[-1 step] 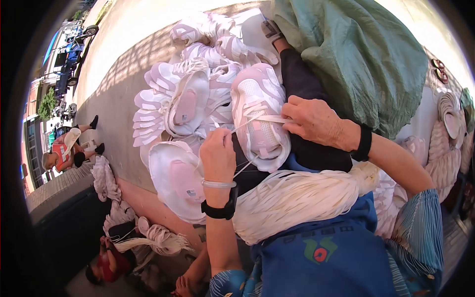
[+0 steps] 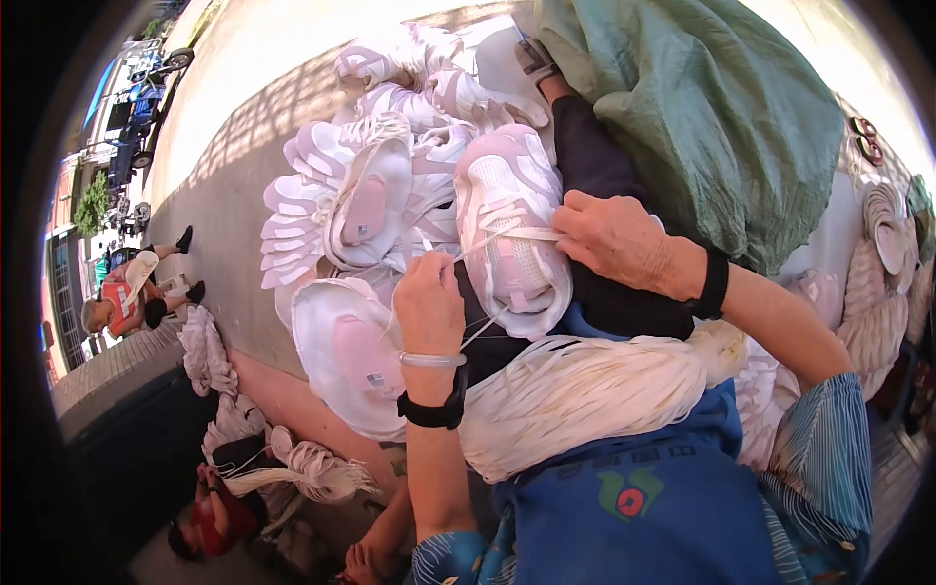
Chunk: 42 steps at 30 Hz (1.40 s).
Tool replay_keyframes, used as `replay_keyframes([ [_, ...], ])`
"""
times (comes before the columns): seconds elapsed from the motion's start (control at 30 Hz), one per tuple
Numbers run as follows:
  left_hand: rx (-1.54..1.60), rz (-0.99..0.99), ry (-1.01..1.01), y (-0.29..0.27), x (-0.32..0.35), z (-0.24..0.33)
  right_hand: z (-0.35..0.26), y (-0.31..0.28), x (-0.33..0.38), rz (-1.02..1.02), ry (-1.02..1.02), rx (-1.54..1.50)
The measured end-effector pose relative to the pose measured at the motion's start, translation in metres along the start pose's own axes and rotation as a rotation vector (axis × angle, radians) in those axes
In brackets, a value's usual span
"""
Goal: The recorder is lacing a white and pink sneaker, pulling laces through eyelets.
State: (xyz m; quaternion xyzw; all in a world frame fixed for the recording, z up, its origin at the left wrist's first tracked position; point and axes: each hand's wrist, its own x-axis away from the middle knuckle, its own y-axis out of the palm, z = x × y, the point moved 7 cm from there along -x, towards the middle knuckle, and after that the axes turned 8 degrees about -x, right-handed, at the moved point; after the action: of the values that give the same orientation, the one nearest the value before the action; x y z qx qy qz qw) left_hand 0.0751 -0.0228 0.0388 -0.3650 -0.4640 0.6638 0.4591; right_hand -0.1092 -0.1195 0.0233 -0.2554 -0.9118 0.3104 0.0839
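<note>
Over your dark trousers (image 2: 603, 156), the pale pink and white shoe (image 2: 513, 261) rests upright, toe pointing away from you. The lace (image 2: 536, 234) crosses the forward part of the throat; the part nearer the ankle appears unlaced, and no bow is visible. Lacing is judged partly done, with the upper part outstanding. Your left hand (image 2: 429, 304) pinches one strand; your right hand (image 2: 619, 244) grips the other. The mesh tongue shows, and no damage is apparent at this view.

The head camera looks down at nearby hands (image 2: 619, 244).
</note>
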Motion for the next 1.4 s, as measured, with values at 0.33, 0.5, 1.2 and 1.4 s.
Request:
replay_keyframes([
  [0.33,-0.042,-0.093,-0.053,0.019,-0.001,-0.006,0.029,-0.030,0.033,-0.156,0.144,-0.186],
  [0.5,0.407,-0.295,-0.381,0.023,0.002,-0.016,0.015,-0.040,0.029,-0.052,0.090,0.022],
  [1.2,0.228,-0.402,-0.204,0.011,0.011,-0.014,-0.007,-0.011,-0.002,0.126,-0.067,0.084],
  [1.4,0.344,-0.450,-0.209,0.017,0.010,-0.015,0.005,-0.027,0.003,0.179,-0.031,0.117],
])
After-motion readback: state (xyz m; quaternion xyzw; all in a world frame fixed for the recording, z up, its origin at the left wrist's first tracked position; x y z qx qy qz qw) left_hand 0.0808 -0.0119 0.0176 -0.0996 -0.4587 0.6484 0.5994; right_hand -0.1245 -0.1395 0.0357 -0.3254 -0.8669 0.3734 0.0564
